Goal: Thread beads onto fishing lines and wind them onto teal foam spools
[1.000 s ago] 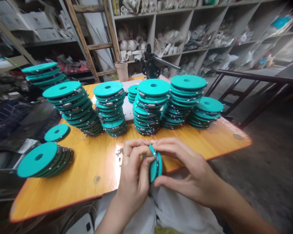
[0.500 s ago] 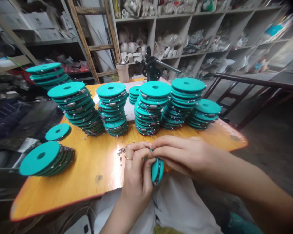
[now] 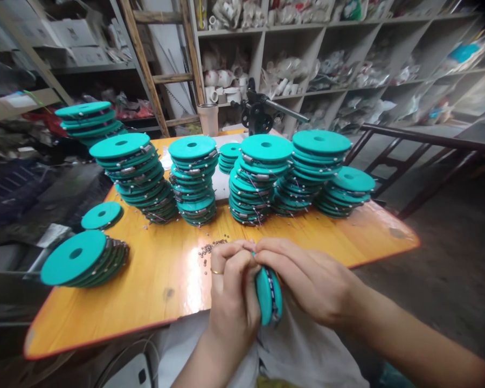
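Near the table's front edge, above the lap, I hold a teal foam line spool [image 3: 265,296] on its edge. Dark line with small fittings runs in its groove. My left hand [image 3: 232,285] is closed round the spool's left side and top, a ring on one finger. My right hand [image 3: 307,275] is closed at the upper right rim, its fingertips meeting those of the left. What the fingertips pinch at the top is hidden. Just beyond my left hand, small dark beads [image 3: 210,249] lie scattered on the wooden table [image 3: 157,258].
Tall stacks of teal spools [image 3: 194,183] stand across the table's back. A tilted spool stack [image 3: 81,258] and a flatter spool [image 3: 102,215] sit at the left. Behind are a cup [image 3: 208,118], a black metal device [image 3: 258,110], a wooden ladder [image 3: 172,78] and shelves [image 3: 291,32].
Both hands and the spool sit slightly lower and further right in view, and more of the spool's groove shows. My right hand has bent down closer over it. The whole view has shifted a little.
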`<act>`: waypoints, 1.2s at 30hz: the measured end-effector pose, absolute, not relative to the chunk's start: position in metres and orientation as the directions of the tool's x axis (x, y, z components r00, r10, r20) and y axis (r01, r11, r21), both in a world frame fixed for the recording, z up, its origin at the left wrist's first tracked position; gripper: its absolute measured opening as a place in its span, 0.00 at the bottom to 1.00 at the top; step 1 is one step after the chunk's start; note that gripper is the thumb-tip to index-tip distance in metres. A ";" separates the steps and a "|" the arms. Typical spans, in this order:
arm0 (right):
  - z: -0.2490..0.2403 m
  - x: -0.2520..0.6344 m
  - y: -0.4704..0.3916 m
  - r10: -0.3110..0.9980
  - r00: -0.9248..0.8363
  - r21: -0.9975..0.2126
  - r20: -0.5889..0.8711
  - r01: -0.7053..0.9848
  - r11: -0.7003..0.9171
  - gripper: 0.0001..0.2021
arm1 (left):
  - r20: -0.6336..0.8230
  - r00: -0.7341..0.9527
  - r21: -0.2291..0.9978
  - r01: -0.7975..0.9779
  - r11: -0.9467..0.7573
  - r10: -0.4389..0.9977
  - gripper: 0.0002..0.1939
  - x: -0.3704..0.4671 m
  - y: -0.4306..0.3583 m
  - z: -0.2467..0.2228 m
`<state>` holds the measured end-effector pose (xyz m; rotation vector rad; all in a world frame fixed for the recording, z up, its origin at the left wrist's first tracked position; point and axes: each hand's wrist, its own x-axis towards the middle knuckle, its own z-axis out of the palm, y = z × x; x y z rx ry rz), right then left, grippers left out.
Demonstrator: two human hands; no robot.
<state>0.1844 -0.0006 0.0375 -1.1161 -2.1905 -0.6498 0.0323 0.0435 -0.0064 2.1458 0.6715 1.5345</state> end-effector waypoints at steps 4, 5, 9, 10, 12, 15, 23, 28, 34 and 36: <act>0.032 0.181 -0.001 0.571 -0.398 0.090 0.718 0.866 0.491 0.14 | 0.766 0.225 0.570 0.194 -0.798 0.602 0.14 0.034 0.044 -0.004; 0.032 0.182 0.000 0.583 -0.392 0.075 0.712 0.868 0.491 0.14 | 0.769 0.239 0.560 0.194 -0.805 0.593 0.14 0.034 0.046 -0.002; 0.041 0.196 0.007 0.568 -0.441 0.179 0.695 0.871 0.457 0.15 | 0.774 0.342 0.509 0.163 -0.845 0.532 0.12 0.033 0.061 0.008; 0.043 0.199 0.009 0.545 -0.472 0.224 0.693 0.859 0.460 0.15 | 0.760 0.367 0.513 0.171 -0.841 0.537 0.11 0.032 0.064 0.010; 0.047 0.203 0.013 0.490 -0.539 0.289 0.685 0.819 0.496 0.13 | 0.709 0.418 0.542 0.191 -0.818 0.568 0.09 0.030 0.069 0.013; 0.049 0.203 0.015 0.475 -0.559 0.258 0.679 0.788 0.559 0.12 | 0.630 0.494 0.605 0.170 -0.778 0.598 0.07 0.026 0.074 0.017; 0.042 0.198 0.008 0.601 -0.415 0.052 0.683 0.849 0.527 0.10 | 0.502 0.639 0.747 0.019 -0.664 0.583 0.04 0.017 0.090 0.030; 0.035 0.195 0.008 0.612 -0.372 0.046 0.698 0.876 0.480 0.12 | 0.450 0.620 0.805 0.029 -0.592 0.643 0.03 0.020 0.089 0.031; 0.033 0.187 0.006 0.584 -0.367 0.107 0.724 0.896 0.432 0.09 | 0.443 0.559 0.864 -0.058 -0.500 0.701 0.02 0.025 0.078 0.019; 0.033 0.185 0.005 0.584 -0.357 0.092 0.729 0.897 0.433 0.09 | 0.439 0.547 0.871 -0.065 -0.487 0.713 0.02 0.025 0.074 0.016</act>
